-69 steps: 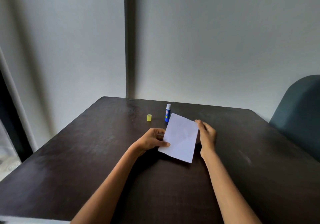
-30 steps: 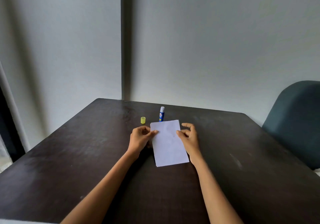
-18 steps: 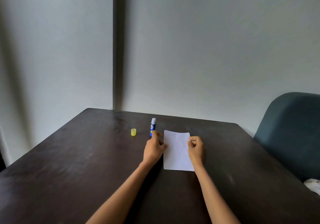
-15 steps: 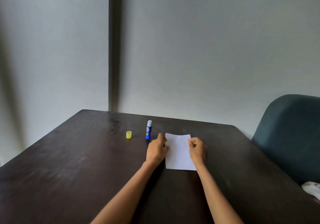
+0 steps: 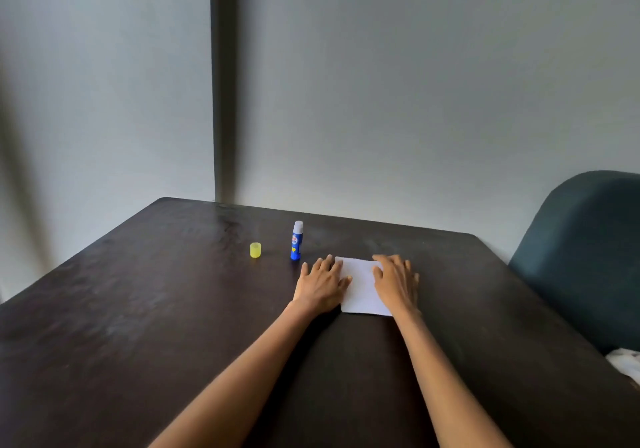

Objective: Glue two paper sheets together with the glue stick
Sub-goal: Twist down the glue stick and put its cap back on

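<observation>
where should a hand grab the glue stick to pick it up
Grip the blue barrel of the glue stick around its middle, coming from the side with the left hand, which lies nearest. It stands upright with its yellow cap off, so the exposed white tip is best avoided, and a top-down pinch would likely smear glue.

Left hand point(image 5: 322, 283) and right hand point(image 5: 396, 281) are lying flat on the paper point(image 5: 362, 286), covering its side edges. Glue stick point(image 5: 297, 240) is standing upright just beyond the left hand; yellow cap point(image 5: 255, 250) is sitting further left, apart from it. Dark table point(image 5: 138, 326) is lying bare left and near. Chair point(image 5: 585, 253) is crowding the right edge.
</observation>
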Demonstrator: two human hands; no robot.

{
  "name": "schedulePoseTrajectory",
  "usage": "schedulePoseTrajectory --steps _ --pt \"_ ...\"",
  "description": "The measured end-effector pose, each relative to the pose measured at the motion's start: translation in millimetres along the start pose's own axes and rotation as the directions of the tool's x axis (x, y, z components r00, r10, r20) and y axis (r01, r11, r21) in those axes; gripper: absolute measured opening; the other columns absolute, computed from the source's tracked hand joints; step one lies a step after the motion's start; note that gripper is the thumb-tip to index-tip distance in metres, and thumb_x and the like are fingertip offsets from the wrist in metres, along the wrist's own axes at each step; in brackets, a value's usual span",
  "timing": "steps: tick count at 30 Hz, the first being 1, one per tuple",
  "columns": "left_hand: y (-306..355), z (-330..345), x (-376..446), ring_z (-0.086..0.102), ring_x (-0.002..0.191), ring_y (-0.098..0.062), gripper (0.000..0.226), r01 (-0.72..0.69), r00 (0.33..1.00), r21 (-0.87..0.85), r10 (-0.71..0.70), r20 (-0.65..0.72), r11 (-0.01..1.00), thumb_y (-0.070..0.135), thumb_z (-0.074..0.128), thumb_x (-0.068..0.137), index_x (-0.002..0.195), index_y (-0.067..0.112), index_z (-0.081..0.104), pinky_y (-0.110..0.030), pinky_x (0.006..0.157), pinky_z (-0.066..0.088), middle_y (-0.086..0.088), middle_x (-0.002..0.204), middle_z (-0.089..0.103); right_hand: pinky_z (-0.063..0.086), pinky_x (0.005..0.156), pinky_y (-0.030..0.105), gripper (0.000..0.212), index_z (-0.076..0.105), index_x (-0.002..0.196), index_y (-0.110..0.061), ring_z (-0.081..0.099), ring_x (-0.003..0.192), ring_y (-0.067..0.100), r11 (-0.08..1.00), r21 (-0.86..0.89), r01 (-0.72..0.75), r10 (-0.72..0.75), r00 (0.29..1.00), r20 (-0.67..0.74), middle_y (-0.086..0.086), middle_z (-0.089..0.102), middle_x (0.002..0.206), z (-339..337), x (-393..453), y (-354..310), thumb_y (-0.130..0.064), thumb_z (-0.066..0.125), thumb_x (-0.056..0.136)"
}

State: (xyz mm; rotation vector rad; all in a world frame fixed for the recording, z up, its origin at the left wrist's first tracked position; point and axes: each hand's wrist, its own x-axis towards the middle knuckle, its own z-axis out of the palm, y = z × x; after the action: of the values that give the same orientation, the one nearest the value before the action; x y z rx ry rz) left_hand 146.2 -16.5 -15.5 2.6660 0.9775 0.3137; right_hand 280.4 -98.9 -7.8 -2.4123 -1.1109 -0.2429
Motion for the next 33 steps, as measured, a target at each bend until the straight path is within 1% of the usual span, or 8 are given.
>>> schedulePoseTrajectory --steps 4,7,12,20,25,28,30,33 --pt "-18.9 -15.7 -27.1 0.041 0.131 -0.022 0.038 -0.066 0.953 -0.102 0.033 -0.301 0.993 0.027 0.039 0.097 0.133 0.018 0.044 -0.035 0.107 0.028 -0.003 0.142 0.045 0.034 0.098 0.043 0.039 0.05 0.128 -0.02 0.041 0.124 0.028 0.984 0.133 0.119 -0.101 0.986 -0.131 0.008 0.053 0.13 -1.5 -3.1 -33.6 -0.031 0.053 0.091" --pt "-45.0 -31.7 -42.0 0.05 0.113 -0.026 0.033 -0.044 0.898 -0.102 -0.006 -0.44 0.994 0.019 0.044 0.092 0.124 0.016 0.049 -0.033 0.092 0.036 -0.004 0.123 0.055 0.035 0.102 0.041 0.059 0.043 0.134 -0.016 0.037 0.128 0.027 0.933 0.321 0.161 -0.167 0.986 -0.011 0.008 0.049 0.134 10.2 -2.5 -79.2 -0.04 0.063 0.084" --pt "-79.4 -54.6 -43.7 0.044 0.123 -0.025 0.039 0.094 0.885 -0.224 -0.184 -0.428 0.97 0.013 0.045 0.09 0.129 0.015 0.046 -0.035 0.097 0.035 -0.005 0.132 0.05 0.034 0.102 0.039 0.071 0.04 0.133 -0.009 0.039 0.13 0.028 0.941 0.338 0.028 -0.1 0.975 0.2 0.012 0.046 0.137 38.1 6.6 -132.7 -0.05 0.063 0.079" --pt "-85.1 -45.2 -36.8 0.043 0.126 -0.021 0.039 0.007 0.897 -0.333 -0.153 -0.415 0.943 0.013 0.047 0.091 0.13 0.014 0.046 -0.033 0.099 0.035 -0.003 0.135 0.048 0.043 0.086 0.038 0.033 0.058 0.109 -0.008 0.056 0.11 0.033 0.935 0.356 -0.001 -0.039 0.993 0.107 0.013 0.066 0.113 48.5 3.9 -141.2 -0.035 0.056 0.089" --pt "-74.0 -42.3 -39.3 0.048 0.116 -0.01 0.039 -0.151 0.901 -0.698 -0.194 -0.389 0.7 0.024 0.057 0.092 0.129 0.012 0.051 -0.025 0.099 0.038 -0.001 0.126 0.051 0.046 0.075 0.03 0.023 0.059 0.111 -0.013 0.064 0.099 0.026 0.805 0.584 0.101 -0.193 0.976 0.097 0.011 0.069 0.107 26.4 -22.9 -129.7 -0.021 0.055 0.091" --pt "-59.9 -49.2 -39.7 0.06 0.095 -0.02 0.01 -0.238 0.926 -0.844 -0.15 -0.346 0.48 0.018 0.057 0.093 0.099 0.011 0.061 -0.038 0.089 0.049 -0.013 0.102 0.062 0.05 0.077 0.019 0.023 0.062 0.113 -0.015 0.065 0.089 0.008 0.692 0.713 0.111 -0.254 0.963 0.096 0.003 0.07 0.103 15.1 -39.3 -123.7 -0.018 0.056 0.091" --pt "-52.1 -51.4 -41.8 0.06 0.079 -0.024 0.016 -0.254 0.938 -0.891 -0.13 -0.322 0.376 0.018 0.055 0.094 0.088 0.004 0.062 -0.036 0.073 0.052 -0.015 0.083 0.062 0.05 0.076 0.013 0.026 0.061 0.117 -0.016 0.063 0.081 -0.001 0.591 0.805 0.057 -0.295 0.944 0.15 -0.002 0.069 0.099 6.8 -46.4 -116.3 -0.017 0.055 0.092" --pt "-45.9 -55.2 -45.9 0.059 0.072 -0.013 0.024 -0.216 0.962 -0.947 -0.114 -0.248 0.236 0.023 0.049 0.097 0.094 0.007 0.067 -0.018 0.059 0.05 -0.008 0.086 0.065 0.055 0.073 0.026 0.023 0.063 0.111 -0.015 0.063 0.073 0.009 0.422 0.887 -0.187 -0.381 0.851 0.361 0.002 0.068 0.09 -3.2 -51.0 -96.2 -0.023 0.05 0.095"
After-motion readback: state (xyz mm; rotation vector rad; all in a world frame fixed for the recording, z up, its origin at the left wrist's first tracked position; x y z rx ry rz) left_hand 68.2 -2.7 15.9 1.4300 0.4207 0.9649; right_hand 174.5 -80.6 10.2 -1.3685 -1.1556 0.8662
